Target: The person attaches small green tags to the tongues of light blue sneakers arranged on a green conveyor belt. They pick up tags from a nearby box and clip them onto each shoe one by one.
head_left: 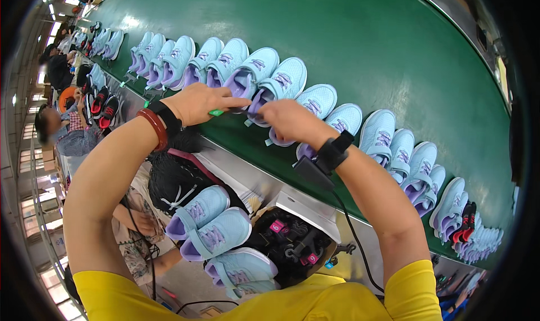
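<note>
My left hand (203,102) pinches a small black shoe hanger (237,111) with a green tag (216,113), just over the belt's near edge. My right hand (289,121) is closed at the hanger's other end, against the heel opening of a light blue sneaker (287,80) with lilac lining. Beside it stands a matching sneaker (256,68), toe pointing away from me. My fingers partly hide both the hanger and the heels. Black bands circle both wrists, and a red-brown bracelet sits on the left one.
Light blue sneakers line the green conveyor belt (360,45) on both sides. Below the belt's metal edge, a box (306,205) holds black hangers with pink tags. Several sneakers (216,236) are stacked beside it. A cable (354,236) hangs from my right wrist. Co-workers (70,129) sit at left.
</note>
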Tool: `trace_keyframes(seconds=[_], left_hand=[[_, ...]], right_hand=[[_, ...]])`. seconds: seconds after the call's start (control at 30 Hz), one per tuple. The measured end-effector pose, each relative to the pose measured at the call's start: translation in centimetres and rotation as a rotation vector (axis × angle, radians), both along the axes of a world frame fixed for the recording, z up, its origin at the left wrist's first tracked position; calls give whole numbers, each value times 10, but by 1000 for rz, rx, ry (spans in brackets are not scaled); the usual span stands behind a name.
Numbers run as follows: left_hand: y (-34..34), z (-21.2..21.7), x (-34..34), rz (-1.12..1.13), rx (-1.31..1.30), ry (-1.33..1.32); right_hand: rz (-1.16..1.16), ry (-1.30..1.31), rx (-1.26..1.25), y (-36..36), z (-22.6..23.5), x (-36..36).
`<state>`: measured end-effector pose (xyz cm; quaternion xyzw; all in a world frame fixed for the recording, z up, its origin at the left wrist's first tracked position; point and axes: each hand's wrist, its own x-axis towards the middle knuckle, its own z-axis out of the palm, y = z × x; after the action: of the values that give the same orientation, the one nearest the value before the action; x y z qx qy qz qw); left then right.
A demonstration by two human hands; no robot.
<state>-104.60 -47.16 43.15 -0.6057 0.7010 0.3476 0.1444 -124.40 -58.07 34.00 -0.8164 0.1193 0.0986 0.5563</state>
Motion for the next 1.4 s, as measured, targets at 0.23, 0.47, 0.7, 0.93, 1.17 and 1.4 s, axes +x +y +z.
trace_keyframes(seconds=[0.23,0.47,0.7,0.93,1.17,1.4], left_hand=[[15,-12,17,49,44,11],[25,-20,4,128,26,-34],[21,-22,-18,172,52,-113],[18,-19,-26,138,59,-179],[10,-9,-23,173,44,-46],[11,-6,-36,240,-22,-152]], right_hand=[[-27,-56,-412,40,-9,-2],[-48,-45,-538,37,-9,-18],[13,-33,-577,36,-8,-10],[17,-5,-627,36,-7,-3],[-55,-68,-622,34,-15,5],[-235,-83,-667,39,-27,10]])
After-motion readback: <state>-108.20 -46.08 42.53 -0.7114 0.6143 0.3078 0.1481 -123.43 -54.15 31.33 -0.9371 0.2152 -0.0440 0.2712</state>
